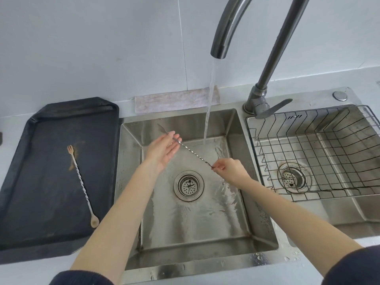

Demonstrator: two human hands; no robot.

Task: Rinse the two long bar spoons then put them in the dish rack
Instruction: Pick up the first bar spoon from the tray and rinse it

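Note:
One long twisted bar spoon [195, 154] is held slanted over the left sink basin [131, 182], just left of the water stream. My right hand [230, 168] pinches its near end. My left hand [164, 150] has its fingers spread and touches the spoon's far part, whose fork tip sticks out beyond the fingers. The second bar spoon [82, 184] lies on the black tray [26, 171] to the left, bowl end toward me, with brown residue near its fork end. The wire dish rack [320, 153] sits in the right basin and holds nothing.
Water runs from the tall faucet [222, 38] into the left basin and spreads toward its drain [188, 185]. A folded cloth [176, 100] lies behind the sink. The faucet lever [273, 109] points toward the rack. Droplets cover the sink's front rim.

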